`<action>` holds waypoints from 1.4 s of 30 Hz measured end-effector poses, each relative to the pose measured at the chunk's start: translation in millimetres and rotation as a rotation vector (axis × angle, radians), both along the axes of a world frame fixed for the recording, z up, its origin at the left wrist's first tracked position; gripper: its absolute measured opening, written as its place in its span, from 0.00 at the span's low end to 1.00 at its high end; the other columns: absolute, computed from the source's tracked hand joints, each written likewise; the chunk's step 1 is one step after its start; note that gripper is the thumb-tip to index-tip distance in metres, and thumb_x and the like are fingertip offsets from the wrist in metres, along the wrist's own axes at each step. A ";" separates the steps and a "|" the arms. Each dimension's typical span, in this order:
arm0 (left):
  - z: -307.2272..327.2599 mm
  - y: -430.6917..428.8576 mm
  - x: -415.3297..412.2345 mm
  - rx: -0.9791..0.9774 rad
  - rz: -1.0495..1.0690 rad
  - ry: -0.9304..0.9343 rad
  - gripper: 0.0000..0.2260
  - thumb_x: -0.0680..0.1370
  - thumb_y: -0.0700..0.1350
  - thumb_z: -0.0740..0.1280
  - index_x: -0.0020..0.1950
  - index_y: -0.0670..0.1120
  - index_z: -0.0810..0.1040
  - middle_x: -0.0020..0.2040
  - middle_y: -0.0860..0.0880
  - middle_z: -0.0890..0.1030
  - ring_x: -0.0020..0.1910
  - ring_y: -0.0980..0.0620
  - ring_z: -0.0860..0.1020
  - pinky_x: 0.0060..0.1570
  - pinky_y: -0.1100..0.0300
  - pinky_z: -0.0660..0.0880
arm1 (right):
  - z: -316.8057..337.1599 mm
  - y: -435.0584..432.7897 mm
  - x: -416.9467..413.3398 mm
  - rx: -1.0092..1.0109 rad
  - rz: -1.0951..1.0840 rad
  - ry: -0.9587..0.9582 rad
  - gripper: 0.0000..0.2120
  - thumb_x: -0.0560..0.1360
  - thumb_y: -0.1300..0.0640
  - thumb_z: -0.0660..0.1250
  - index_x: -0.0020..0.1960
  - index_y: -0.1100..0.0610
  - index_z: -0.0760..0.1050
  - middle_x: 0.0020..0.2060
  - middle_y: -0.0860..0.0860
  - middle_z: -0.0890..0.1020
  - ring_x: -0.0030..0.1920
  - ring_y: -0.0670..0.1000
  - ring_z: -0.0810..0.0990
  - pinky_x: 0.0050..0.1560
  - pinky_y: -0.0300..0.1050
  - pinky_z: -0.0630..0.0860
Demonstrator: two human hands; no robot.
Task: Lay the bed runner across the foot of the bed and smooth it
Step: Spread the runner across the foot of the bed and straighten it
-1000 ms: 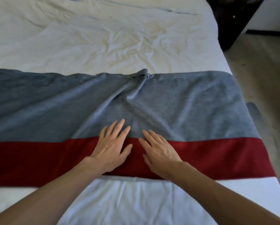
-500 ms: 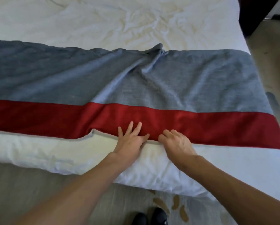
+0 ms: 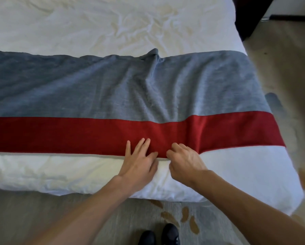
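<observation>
The bed runner (image 3: 77, 96), grey-blue with a red band along its near edge, lies across the foot of the white bed (image 3: 77, 23). A ridge of folds runs through its middle from the far edge toward my hands. My left hand (image 3: 139, 161) rests on the runner's near red edge with fingers spread and straight. Just to its right, my right hand (image 3: 183, 160) has its fingers curled and pinches the near red edge, which dips toward me there.
White duvet (image 3: 42, 172) shows between the runner and the foot edge of the bed. Beige floor with brown marks (image 3: 183, 213) lies below, and my dark shoes (image 3: 157, 236) stand there. A dark piece of furniture (image 3: 245, 16) stands at the bed's far right corner.
Both hands slid back from the grey-red seam to the runner's near edge. The right hand's fingers curled onto the edge and drew it toward me. The view pulled back, showing the floor.
</observation>
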State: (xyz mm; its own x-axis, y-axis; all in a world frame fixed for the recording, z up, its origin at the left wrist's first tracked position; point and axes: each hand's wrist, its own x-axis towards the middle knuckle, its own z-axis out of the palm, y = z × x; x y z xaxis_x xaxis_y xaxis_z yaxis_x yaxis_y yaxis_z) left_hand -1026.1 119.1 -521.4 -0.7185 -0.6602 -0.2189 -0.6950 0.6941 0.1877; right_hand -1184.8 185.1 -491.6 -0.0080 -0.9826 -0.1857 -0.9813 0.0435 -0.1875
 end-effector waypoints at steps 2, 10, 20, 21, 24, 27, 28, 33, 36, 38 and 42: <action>2.5 -7.4 -4.8 -0.023 0.017 0.031 0.22 0.80 0.55 0.50 0.73 0.53 0.62 0.77 0.45 0.53 0.76 0.48 0.47 0.72 0.40 0.43 | 5.1 -4.0 -3.8 -0.041 -0.034 -0.046 0.10 0.70 0.58 0.60 0.47 0.59 0.77 0.45 0.54 0.76 0.45 0.56 0.74 0.47 0.49 0.72; 31.6 -61.3 -54.4 -0.071 0.033 0.158 0.24 0.79 0.56 0.54 0.75 0.52 0.59 0.77 0.43 0.54 0.75 0.47 0.51 0.72 0.42 0.46 | 33.5 -37.7 -62.9 -0.088 -0.174 0.059 0.18 0.70 0.56 0.61 0.58 0.57 0.76 0.53 0.55 0.77 0.55 0.57 0.75 0.60 0.45 0.65; 42.4 -142.0 -157.4 -0.061 0.050 0.128 0.26 0.79 0.57 0.52 0.76 0.52 0.54 0.77 0.44 0.50 0.76 0.45 0.48 0.73 0.43 0.47 | 35.8 -102.7 -164.3 -0.087 -0.222 0.048 0.22 0.74 0.56 0.60 0.67 0.57 0.68 0.63 0.56 0.72 0.64 0.55 0.69 0.67 0.44 0.60; 42.0 -150.3 -168.4 -0.057 0.052 0.118 0.26 0.79 0.58 0.52 0.76 0.51 0.54 0.77 0.43 0.50 0.76 0.45 0.48 0.73 0.43 0.47 | 34.8 -110.9 -173.9 -0.080 -0.214 0.042 0.22 0.75 0.55 0.60 0.68 0.57 0.67 0.64 0.55 0.71 0.65 0.54 0.68 0.68 0.44 0.59; 39.8 -173.5 -195.6 -0.033 0.059 0.099 0.27 0.79 0.57 0.52 0.76 0.51 0.52 0.77 0.43 0.49 0.76 0.44 0.47 0.73 0.43 0.47 | 33.7 -134.1 -200.7 -0.057 -0.181 0.054 0.24 0.75 0.55 0.59 0.70 0.57 0.64 0.66 0.55 0.70 0.67 0.54 0.66 0.69 0.45 0.59; 35.3 -193.0 -217.4 -0.022 0.077 0.085 0.27 0.80 0.57 0.52 0.76 0.51 0.52 0.77 0.43 0.48 0.76 0.44 0.47 0.73 0.43 0.47 | 31.3 -154.7 -224.0 -0.028 -0.166 0.050 0.25 0.75 0.54 0.58 0.72 0.58 0.61 0.67 0.55 0.69 0.68 0.54 0.65 0.69 0.46 0.59; 33.6 -198.5 -223.8 -0.019 0.078 0.081 0.27 0.80 0.57 0.52 0.76 0.51 0.52 0.77 0.43 0.48 0.76 0.44 0.47 0.73 0.43 0.46 | 29.7 -161.8 -230.6 -0.012 -0.159 0.053 0.26 0.76 0.54 0.58 0.72 0.58 0.60 0.68 0.55 0.68 0.69 0.54 0.64 0.69 0.46 0.59; 22.9 -227.0 -247.5 0.003 0.060 0.062 0.26 0.80 0.56 0.52 0.76 0.50 0.52 0.77 0.44 0.47 0.76 0.43 0.47 0.73 0.43 0.47 | 19.1 -201.0 -256.7 0.044 -0.196 0.037 0.27 0.77 0.52 0.58 0.74 0.58 0.57 0.71 0.56 0.64 0.71 0.55 0.60 0.69 0.48 0.58; 14.1 -245.8 -258.0 0.011 0.070 0.028 0.25 0.81 0.54 0.51 0.76 0.50 0.52 0.77 0.44 0.47 0.76 0.42 0.47 0.73 0.42 0.47 | 12.2 -222.5 -266.1 0.079 -0.214 0.007 0.28 0.78 0.53 0.56 0.75 0.57 0.55 0.74 0.58 0.59 0.74 0.55 0.57 0.71 0.49 0.56; 9.4 -258.6 -265.3 0.014 0.071 0.008 0.23 0.81 0.52 0.50 0.76 0.50 0.52 0.77 0.44 0.48 0.75 0.41 0.48 0.72 0.42 0.48 | 6.3 -236.5 -273.6 0.100 -0.206 0.004 0.27 0.78 0.53 0.55 0.75 0.57 0.53 0.75 0.58 0.56 0.75 0.56 0.54 0.72 0.50 0.55; 4.6 -283.9 -279.2 0.030 0.044 0.019 0.25 0.80 0.43 0.55 0.76 0.50 0.54 0.77 0.42 0.48 0.74 0.40 0.51 0.71 0.43 0.55 | -6.1 -267.2 -292.7 0.152 -0.208 0.035 0.27 0.80 0.53 0.53 0.76 0.57 0.51 0.76 0.59 0.51 0.75 0.58 0.51 0.73 0.53 0.54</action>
State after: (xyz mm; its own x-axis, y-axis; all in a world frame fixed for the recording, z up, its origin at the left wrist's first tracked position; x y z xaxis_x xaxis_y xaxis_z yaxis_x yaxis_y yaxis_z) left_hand -1305.3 -164.7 -516.9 -0.6931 -0.6847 -0.2254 -0.7208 0.6569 0.2213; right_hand -1477.5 -82.1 -497.7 -0.2157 -0.9199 -0.3275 -0.9542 0.2697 -0.1291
